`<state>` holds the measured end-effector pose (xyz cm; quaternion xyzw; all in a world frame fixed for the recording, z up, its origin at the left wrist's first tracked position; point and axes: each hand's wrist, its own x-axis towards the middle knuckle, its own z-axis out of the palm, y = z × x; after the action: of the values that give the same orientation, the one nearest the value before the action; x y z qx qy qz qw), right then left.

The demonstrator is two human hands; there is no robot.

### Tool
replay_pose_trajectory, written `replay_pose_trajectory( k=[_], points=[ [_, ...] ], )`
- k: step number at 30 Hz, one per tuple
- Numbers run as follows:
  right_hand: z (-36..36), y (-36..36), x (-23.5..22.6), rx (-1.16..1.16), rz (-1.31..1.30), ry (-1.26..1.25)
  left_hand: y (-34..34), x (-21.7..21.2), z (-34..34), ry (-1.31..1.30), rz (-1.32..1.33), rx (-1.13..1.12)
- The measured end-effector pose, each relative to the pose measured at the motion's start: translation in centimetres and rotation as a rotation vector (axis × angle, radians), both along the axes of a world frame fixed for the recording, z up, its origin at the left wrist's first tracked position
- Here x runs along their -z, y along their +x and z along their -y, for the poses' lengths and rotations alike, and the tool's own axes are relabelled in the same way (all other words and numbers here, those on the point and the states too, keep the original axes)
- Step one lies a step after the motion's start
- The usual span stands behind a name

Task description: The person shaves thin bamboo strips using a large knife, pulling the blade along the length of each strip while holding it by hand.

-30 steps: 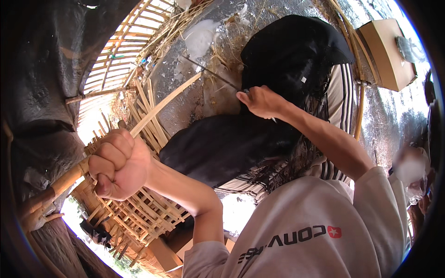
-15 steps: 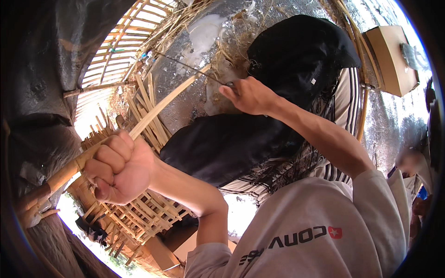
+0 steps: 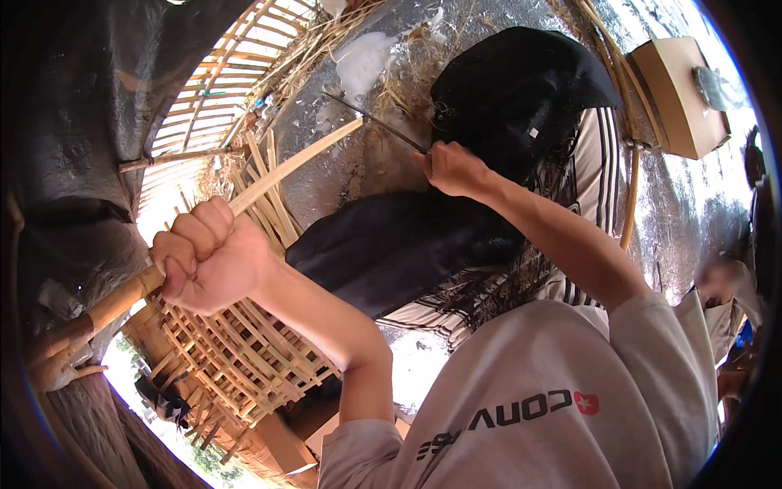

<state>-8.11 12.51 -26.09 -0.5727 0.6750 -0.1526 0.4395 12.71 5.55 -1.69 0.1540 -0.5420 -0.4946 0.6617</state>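
- Your left hand point(image 3: 216, 257) has its fingers curled tight around the pale wooden strip point(image 3: 297, 165), close to the strip's near end
- The strip's long axis runs from that fist up and away from you, slanting to your right, with its far tip out over the ground in front of your black cloth point(image 3: 521, 90)
- Your right hand point(image 3: 458, 169) has its fingers wrapped around the grip of a knife point(image 3: 399, 137), the grip itself mostly hidden, the thumb toward the blade
- The thin blade points away and to your left, crossing the line of the strip right at its far tip; whether edge and wood touch, you cannot tell from this angle
- So the tip lies to the left of your right-hand fingers and nearer to them than to your left fist
- Beyond your left wrist, more loose strips point(image 3: 265, 204) lie in a sheaf
- Below your left forearm sits an open wooden lattice point(image 3: 252, 359), shaped like a basket; no contents can be made out
- At upper right stands a cardboard box point(image 3: 680, 98), its inside out of view, with a greyish bag point(image 3: 709, 87) against its side
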Motion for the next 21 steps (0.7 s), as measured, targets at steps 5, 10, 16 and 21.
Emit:
replay_pose_trajectory(
  k=[5, 10, 16, 21],
  points=[
    [0.5, -1.3, -3.4, 0.027, 0.168, 0.302, -1.9, -1.3, -0.9, 0.138, -0.038, -0.395],
    [-1.8, -0.9, -7.9, -0.048, 0.096, -0.352, -2.5, -1.2, -2.1, 0.106, -0.138, -0.333],
    [-4.2, 2.7, -11.3, 0.015, 0.453, -0.436, -2.8, 1.4, -3.8, -0.043, 0.007, -0.264],
    [-3.9, 0.0, -9.3, 0.005, 0.34, -0.099, -1.5, 1.8, -3.9, -0.179, -0.022, -0.043]
  ],
)
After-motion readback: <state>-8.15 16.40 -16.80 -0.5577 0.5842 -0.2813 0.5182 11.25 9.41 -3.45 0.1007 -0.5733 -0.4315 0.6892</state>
